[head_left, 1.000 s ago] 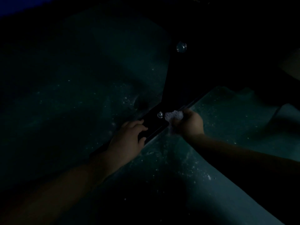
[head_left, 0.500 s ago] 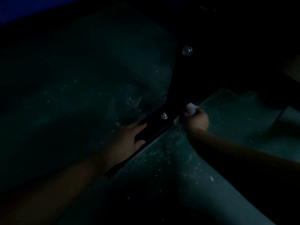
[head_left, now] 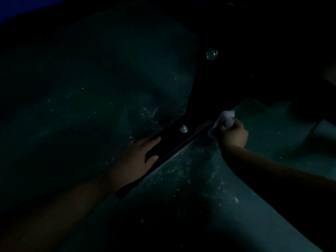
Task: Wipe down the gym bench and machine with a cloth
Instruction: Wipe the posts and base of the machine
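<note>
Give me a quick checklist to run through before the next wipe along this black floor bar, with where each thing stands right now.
1. Cloth in hand: ok. The right hand grips the white cloth, bunched.
2. Cloth against the machine: ok. It sits at the edge of the black base bar.
3. Bracing hand out of the wiping path: ok. The left hand rests flat on the bar, on the near side of the bolt.
4. Bolt wiped: cannot tell, too dark.
5. Grit nearby: not ok. Pale specks cover the floor mat beside the bar.
6. Lighting: not ok, very dim.
</note>
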Available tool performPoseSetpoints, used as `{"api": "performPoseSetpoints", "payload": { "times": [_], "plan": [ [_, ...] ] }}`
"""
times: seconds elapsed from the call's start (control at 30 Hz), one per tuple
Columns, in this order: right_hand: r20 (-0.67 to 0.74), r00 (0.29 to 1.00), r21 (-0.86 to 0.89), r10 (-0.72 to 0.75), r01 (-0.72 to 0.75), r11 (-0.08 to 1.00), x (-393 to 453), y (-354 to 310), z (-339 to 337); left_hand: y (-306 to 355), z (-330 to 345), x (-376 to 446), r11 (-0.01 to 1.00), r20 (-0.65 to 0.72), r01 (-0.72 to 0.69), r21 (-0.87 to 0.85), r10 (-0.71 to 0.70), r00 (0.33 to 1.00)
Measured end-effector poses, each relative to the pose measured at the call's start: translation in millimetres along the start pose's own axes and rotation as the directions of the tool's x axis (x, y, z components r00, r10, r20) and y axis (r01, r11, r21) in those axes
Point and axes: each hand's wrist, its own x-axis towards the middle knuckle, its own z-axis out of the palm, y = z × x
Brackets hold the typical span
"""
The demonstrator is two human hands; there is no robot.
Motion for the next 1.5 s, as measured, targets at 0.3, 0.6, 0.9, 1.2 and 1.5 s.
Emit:
{"api": "performPoseSetpoints", "payload": {
  "times": [0.3,0.6,0.9,1.2,1.5],
  "plan": [
    [0.251,0.956,-0.017,0.151,-0.152,0.988,-70,5,37,0,1,2,0.996,-0.05,-0.049,0.078,0.053,0.997],
    [0.498,0.867,-0.154,-0.001,0.089,0.984,-132,0,28,2,-13,6,0.958,0.044,0.065,-0.281,-0.055,0.997],
    [0.395,0.908,-0.202,-0.139,0.233,0.951,-109,-8,36,-17,-30,-21,0.987,0.1,0.096,-0.127,-0.083,0.991],
    [0.604,0.751,-0.104,-0.267,0.406,0.908,-141,-42,18,4,-45,-23,0.967,0.028,0.116,-0.226,-0.113,0.993],
    [0.461,0.826,0.275,-0.324,0.214,0.937,-167,-132,16,73,-108,-24,0.603,-0.1,-0.005,-0.798,-0.124,0.987]
  ]
}}
